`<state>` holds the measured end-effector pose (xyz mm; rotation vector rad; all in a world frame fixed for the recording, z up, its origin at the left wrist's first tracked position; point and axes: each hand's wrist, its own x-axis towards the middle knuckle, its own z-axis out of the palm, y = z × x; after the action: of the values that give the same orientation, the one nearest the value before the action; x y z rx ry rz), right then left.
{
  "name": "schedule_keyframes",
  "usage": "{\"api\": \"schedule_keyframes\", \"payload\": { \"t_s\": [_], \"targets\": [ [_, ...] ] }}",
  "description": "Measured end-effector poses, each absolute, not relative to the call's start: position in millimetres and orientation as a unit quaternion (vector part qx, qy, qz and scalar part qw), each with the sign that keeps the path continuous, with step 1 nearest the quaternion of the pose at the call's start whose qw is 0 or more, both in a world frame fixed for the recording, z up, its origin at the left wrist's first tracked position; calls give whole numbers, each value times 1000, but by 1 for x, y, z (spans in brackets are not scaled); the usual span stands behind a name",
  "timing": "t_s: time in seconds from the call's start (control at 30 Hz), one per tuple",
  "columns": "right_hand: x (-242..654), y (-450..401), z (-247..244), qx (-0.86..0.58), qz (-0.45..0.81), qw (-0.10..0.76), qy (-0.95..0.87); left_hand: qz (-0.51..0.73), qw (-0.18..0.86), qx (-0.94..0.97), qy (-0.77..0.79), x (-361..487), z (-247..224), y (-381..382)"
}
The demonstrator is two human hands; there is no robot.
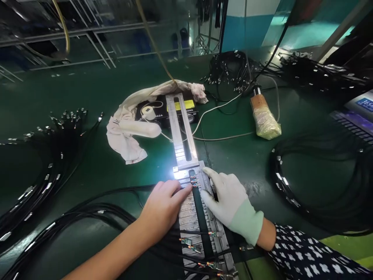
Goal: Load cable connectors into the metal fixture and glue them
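A long slotted metal fixture (190,221) lies on the green table, with thin black cables laid across its grooves. My left hand (163,208), bare, has its thumb and fingers closed on a black cable (142,188) at the fixture. Beside its fingertips, small cable ends with coloured wires (193,179) sit in the slots. My right hand (229,202) wears a white glove with a green cuff. Its thumb and index finger are apart and touch the fixture's right-hand rail (206,194); its other fingers are partly hidden. Several wired connectors (192,247) lie nearer to me on the fixture.
Bundles of black cable lie left (52,155) and right (279,179). Behind the fixture are a black box (160,118), a pinkish cloth roll (128,109) and a white handle-shaped object (140,128). A plastic-wrapped tool (266,118) lies right. A bright light glares beside the fixture.
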<state>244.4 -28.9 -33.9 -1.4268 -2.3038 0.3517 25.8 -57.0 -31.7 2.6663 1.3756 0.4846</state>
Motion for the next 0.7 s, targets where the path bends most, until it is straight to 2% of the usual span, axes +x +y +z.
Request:
{"api": "schedule_keyframes", "payload": {
  "t_s": [0.23,0.47,0.7],
  "targets": [
    [243,-33,-35,-502,138,205,-829,153,33,784,601,28,-33,-43],
    [241,-32,-37,-504,144,214,-824,114,57,778,616,28,-34,-32],
    [233,-15,-39,-535,138,190,-812,113,-18,795,595,31,-32,-19]
  ]
}}
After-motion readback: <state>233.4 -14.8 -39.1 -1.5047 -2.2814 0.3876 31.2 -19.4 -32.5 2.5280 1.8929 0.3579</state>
